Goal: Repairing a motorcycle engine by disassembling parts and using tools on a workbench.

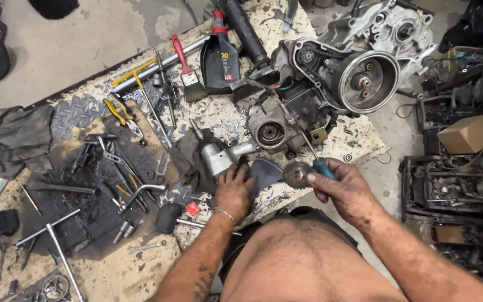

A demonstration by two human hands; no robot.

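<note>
Right hand (pixel 343 189) clenched around a blue-handled screwdriver (pixel 318 160), shaft angled up toward the engine casing (pixel 286 120) just beyond; round gear (pixel 297 174) touching the fingers. Left hand (pixel 233 189) pressed flat, released, on dark cloth (pixel 265 170) beside grey power tool (pixel 219 156).

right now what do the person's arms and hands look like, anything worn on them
Both arms are bare, with no sleeves and no gloves. The left hand has a thin silver chain bracelet at the wrist, and a dark tattoo shows further up that forearm. The right hand wears nothing I can see. Both hands and forearms are smeared with dark grease and grime.
</note>
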